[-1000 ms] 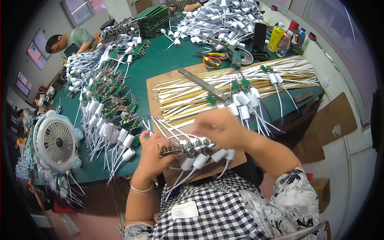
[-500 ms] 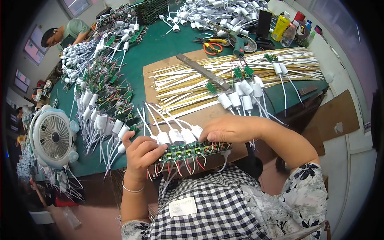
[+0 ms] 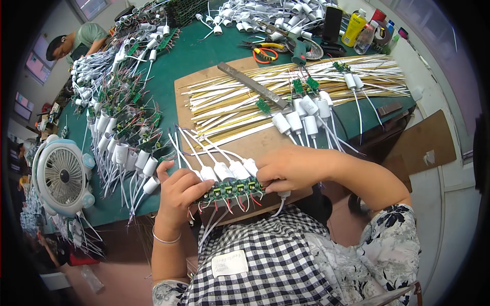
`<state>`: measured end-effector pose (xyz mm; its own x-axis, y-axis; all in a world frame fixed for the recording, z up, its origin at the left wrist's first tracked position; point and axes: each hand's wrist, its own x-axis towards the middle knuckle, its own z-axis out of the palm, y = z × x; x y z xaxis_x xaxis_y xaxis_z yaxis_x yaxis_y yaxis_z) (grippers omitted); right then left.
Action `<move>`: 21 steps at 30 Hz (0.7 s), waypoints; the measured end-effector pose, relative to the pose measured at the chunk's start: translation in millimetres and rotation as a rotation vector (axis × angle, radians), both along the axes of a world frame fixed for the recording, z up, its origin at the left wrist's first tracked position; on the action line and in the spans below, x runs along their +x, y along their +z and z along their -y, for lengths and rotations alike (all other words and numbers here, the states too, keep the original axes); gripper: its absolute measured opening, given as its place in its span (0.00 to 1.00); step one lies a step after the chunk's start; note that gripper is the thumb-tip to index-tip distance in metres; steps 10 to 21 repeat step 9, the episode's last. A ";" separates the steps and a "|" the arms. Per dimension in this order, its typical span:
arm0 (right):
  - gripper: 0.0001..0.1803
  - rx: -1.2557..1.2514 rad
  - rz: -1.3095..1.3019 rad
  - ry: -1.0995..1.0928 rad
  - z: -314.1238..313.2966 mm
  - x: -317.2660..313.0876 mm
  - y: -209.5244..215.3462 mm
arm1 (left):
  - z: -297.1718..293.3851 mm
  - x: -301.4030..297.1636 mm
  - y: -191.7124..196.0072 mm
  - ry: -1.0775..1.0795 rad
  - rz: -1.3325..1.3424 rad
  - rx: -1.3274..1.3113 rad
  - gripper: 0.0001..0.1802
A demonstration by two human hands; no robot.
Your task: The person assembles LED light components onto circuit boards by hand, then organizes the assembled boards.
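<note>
A row of small green circuit boards sits in front of me, with short red and white wires hanging along its near side. Behind it stand several white cylindrical holders with white cables rising from them. My left hand is closed on the row's left end, thumb and fingers against the boards. At the right end, the bent fingers of my right hand press on the boards and cover part of them. One more white holder with a cable shows just below that hand.
Long white and yellow strips lie on a brown board under a grey metal bar. More wired holders rest on them. Left are piled assemblies and a fan; pliers and bottles lie farther off. Someone works far left.
My right hand has come down slightly onto the right end of the boards, its fingers now curled and covering more of them. My left hand keeps its hold. The whole view has shifted a little.
</note>
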<state>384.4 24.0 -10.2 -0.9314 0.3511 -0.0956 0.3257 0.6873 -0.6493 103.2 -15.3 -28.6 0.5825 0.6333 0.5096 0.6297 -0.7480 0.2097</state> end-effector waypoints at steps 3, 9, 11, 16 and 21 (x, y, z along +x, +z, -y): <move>0.10 0.100 -0.159 -0.030 1.1 2.8 6.8 | -2.7 1.7 1.8 -0.011 -0.034 -0.057 0.09; 0.08 -0.023 -0.402 0.078 16.7 21.9 73.8 | -7.5 -9.3 -11.5 0.028 -0.001 -0.211 0.14; 0.08 -0.023 -0.402 0.078 16.7 21.9 73.8 | -7.5 -9.3 -11.5 0.028 -0.001 -0.211 0.14; 0.08 -0.023 -0.402 0.078 16.7 21.9 73.8 | -7.5 -9.3 -11.5 0.028 -0.001 -0.211 0.14; 0.08 -0.023 -0.402 0.078 16.7 21.9 73.8 | -7.5 -9.3 -11.5 0.028 -0.001 -0.211 0.14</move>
